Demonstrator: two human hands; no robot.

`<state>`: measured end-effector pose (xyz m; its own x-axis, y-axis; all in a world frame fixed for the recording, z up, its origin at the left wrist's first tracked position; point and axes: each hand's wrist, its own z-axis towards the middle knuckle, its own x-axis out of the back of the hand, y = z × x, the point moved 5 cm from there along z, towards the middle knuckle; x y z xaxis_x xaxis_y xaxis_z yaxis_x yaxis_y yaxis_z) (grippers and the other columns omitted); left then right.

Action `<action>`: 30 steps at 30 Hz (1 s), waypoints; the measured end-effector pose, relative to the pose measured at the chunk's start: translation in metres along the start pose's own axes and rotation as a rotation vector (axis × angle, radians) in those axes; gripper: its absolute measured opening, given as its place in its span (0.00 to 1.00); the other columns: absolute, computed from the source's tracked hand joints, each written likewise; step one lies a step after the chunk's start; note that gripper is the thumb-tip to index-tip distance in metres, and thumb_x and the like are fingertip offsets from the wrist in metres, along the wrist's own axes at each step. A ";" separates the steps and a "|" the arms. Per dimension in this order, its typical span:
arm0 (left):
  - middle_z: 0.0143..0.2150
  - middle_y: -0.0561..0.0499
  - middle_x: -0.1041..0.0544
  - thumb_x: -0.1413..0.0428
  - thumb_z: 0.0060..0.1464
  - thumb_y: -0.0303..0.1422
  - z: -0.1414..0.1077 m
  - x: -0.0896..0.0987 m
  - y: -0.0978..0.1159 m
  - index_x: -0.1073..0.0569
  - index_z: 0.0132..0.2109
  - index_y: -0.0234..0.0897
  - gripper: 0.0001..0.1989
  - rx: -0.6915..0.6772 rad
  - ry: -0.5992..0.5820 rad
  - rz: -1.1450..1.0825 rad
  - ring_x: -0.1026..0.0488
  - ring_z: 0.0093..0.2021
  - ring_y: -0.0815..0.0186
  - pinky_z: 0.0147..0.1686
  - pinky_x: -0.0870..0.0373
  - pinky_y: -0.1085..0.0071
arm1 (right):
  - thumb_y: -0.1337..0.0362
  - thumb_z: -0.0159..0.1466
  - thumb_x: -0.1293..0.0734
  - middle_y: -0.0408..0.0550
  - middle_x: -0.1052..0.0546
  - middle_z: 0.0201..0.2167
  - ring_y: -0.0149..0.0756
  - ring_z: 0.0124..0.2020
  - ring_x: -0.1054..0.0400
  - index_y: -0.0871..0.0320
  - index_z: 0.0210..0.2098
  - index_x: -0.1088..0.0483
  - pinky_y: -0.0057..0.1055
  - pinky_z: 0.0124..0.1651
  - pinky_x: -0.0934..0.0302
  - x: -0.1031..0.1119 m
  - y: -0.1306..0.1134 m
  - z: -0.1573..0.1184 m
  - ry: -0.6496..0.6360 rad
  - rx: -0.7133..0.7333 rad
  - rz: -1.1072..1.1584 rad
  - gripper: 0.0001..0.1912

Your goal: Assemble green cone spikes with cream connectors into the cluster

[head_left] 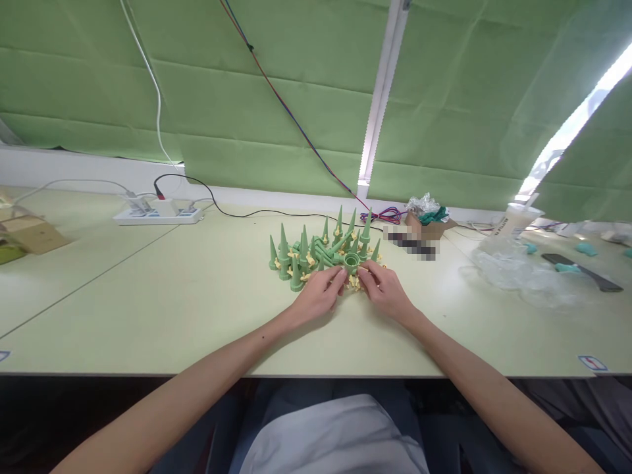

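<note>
Between my two hands is a green plant watering spike with its round open end facing up. My left hand pinches its left side with thumb and fingers, and my right hand is closed on its right side. Small yellow valve pieces show just below it; my fingers hide the rest of the spike. Right behind my hands spreads a cluster of green watering spikes, many standing point up with yellow valves at their sides. Green tubes lie in the middle of the cluster.
A white power strip with cables lies back left, and a cardboard box stands far left. Purple wire is coiled behind the cluster. To the right are a drink cup, clear plastic bags and a dark flat strip.
</note>
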<state>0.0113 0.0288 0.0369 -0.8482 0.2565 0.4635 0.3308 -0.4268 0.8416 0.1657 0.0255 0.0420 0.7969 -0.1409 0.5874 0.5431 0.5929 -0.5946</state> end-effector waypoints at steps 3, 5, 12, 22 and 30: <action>0.20 0.55 0.33 0.61 0.66 0.50 0.000 -0.001 -0.006 0.33 0.31 0.36 0.26 0.061 -0.007 -0.108 0.37 0.17 0.70 0.21 0.39 0.71 | 0.58 0.72 0.45 0.42 0.32 0.23 0.32 0.24 0.39 0.55 0.30 0.37 0.29 0.29 0.45 0.000 -0.001 0.000 -0.003 0.023 -0.008 0.15; 0.22 0.54 0.32 0.60 0.65 0.52 0.001 -0.002 -0.010 0.32 0.31 0.35 0.28 0.095 -0.007 -0.178 0.36 0.16 0.71 0.19 0.40 0.71 | 0.59 0.72 0.44 0.44 0.31 0.25 0.32 0.25 0.38 0.56 0.32 0.35 0.29 0.29 0.44 0.000 -0.002 0.000 -0.014 0.040 -0.004 0.15; 0.23 0.51 0.30 0.62 0.63 0.56 0.003 -0.004 -0.017 0.29 0.31 0.33 0.32 0.164 -0.040 -0.294 0.34 0.16 0.71 0.15 0.40 0.74 | 0.60 0.71 0.42 0.47 0.26 0.28 0.34 0.28 0.35 0.56 0.36 0.30 0.29 0.29 0.42 0.000 -0.004 0.000 -0.029 0.075 0.012 0.12; 0.21 0.50 0.32 0.63 0.64 0.57 0.003 -0.004 -0.015 0.31 0.27 0.33 0.34 0.181 -0.065 -0.299 0.34 0.15 0.72 0.15 0.40 0.74 | 0.60 0.71 0.43 0.47 0.28 0.27 0.34 0.29 0.35 0.56 0.35 0.31 0.29 0.31 0.42 0.000 -0.005 0.000 -0.051 0.091 0.004 0.13; 0.23 0.50 0.30 0.62 0.63 0.58 0.003 -0.005 -0.015 0.31 0.29 0.33 0.34 0.190 -0.096 -0.304 0.33 0.15 0.72 0.15 0.39 0.74 | 0.60 0.71 0.43 0.44 0.30 0.25 0.32 0.26 0.37 0.56 0.33 0.33 0.28 0.30 0.43 -0.001 0.000 -0.001 -0.047 0.084 0.018 0.13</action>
<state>0.0119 0.0367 0.0234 -0.8796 0.4311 0.2012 0.1487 -0.1525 0.9771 0.1652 0.0250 0.0412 0.7918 -0.0933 0.6036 0.5032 0.6599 -0.5580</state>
